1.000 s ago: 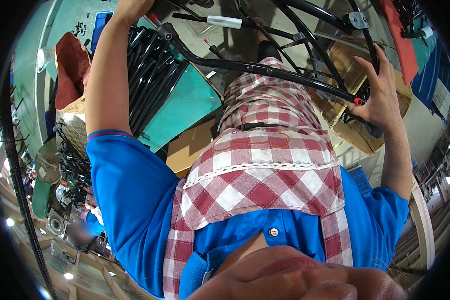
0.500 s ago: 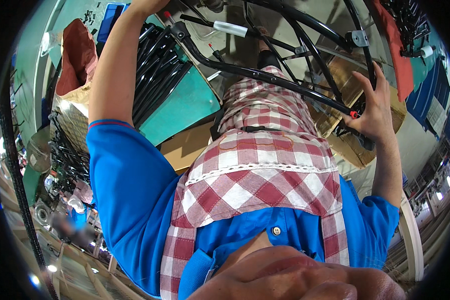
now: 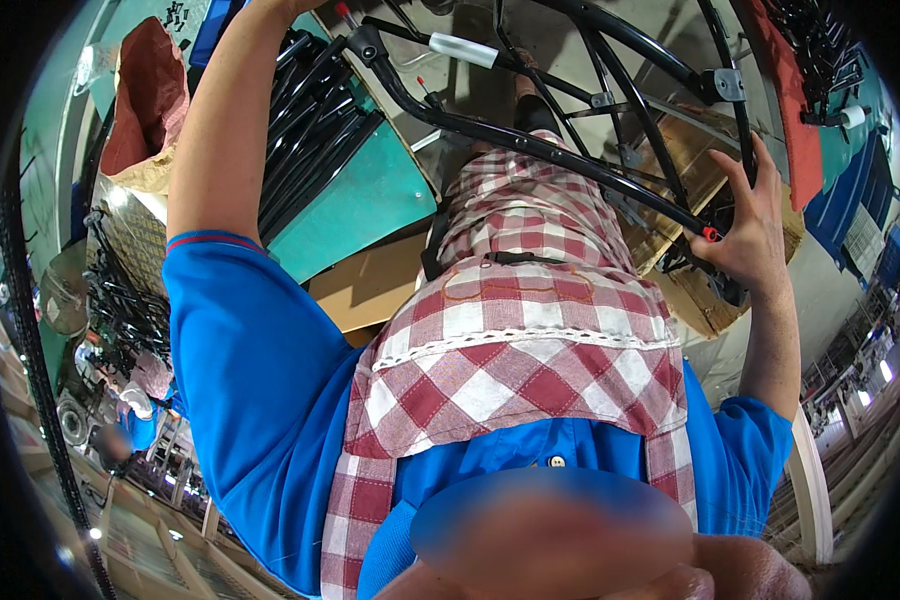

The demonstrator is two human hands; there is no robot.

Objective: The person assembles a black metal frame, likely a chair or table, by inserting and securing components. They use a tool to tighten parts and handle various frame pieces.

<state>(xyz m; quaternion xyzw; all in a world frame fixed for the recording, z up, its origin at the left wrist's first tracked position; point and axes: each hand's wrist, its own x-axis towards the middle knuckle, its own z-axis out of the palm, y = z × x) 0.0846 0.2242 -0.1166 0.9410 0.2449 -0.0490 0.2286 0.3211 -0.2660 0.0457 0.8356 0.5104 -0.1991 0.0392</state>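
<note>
To our left we saw a reddish paper sack (image 3: pixel 148 105) standing open, with a blue tray (image 3: pixel 208 35) and small black pieces (image 3: pixel 175 17) beyond it. Brown cardboard (image 3: pixel 370 290) lay beside the edge of a green tabletop (image 3: pixel 355 205). To our right we had a red panel (image 3: pixel 795 140) and a worn carton (image 3: pixel 695 300). Behind our left, a co-worker in blue (image 3: pixel 142 432) appeared, perhaps seated, though too small to tell.

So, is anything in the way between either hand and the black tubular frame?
Nothing visible for the right hand: it is at the black tubular frame, thumb beside its red tip. The left hand is mostly cut off by the top edge, so I can't judge there.
</note>
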